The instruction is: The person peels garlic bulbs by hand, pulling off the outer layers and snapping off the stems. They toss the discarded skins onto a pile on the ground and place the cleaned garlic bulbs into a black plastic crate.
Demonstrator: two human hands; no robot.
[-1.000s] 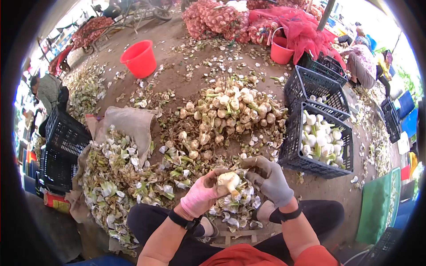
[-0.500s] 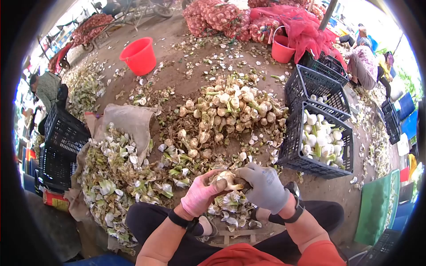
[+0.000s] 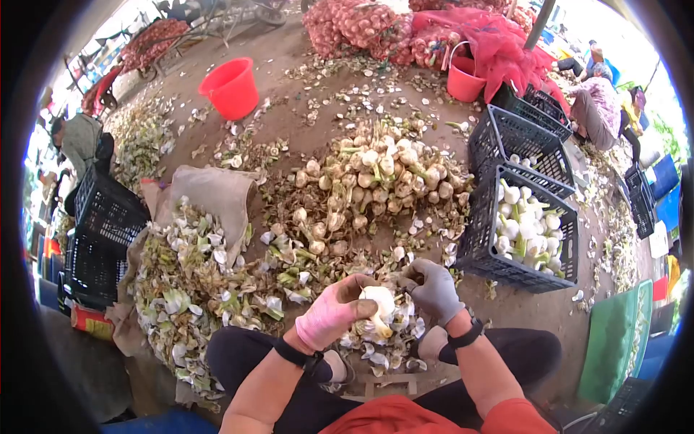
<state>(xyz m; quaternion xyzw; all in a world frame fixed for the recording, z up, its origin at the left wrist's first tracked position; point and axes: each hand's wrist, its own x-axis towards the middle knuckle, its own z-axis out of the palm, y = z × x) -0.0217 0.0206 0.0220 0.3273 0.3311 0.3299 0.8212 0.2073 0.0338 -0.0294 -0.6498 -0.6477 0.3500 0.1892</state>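
Observation:
My left hand (image 3: 335,312), in a pink glove, grips a garlic bulb (image 3: 379,304) between thumb and fingers. The bulb shows a smooth white surface, and its stem end points down. Just to the right is my right hand (image 3: 434,291) in a grey glove, apart from the bulb. Its fingers are curled in toward the thumb; what they hold, if anything, is hidden. Below both hands, loose garlic skins (image 3: 372,356) lie on the ground between my feet. Ahead is a heap of unpeeled garlic bulbs (image 3: 376,177) with stems.
A black crate (image 3: 473,249) with white garlic stands at the right, another crate (image 3: 499,126) behind it. Peelings (image 3: 188,289) and a cloth (image 3: 210,199) lie left. Farther back are a red bucket (image 3: 231,90), a smaller bucket (image 3: 464,81) and net sacks (image 3: 361,32). People sit at both sides.
My right hand has come away from the bulb, to the right. The bulb in my left hand has turned stem-down and now looks whiter. The view has shifted slightly.

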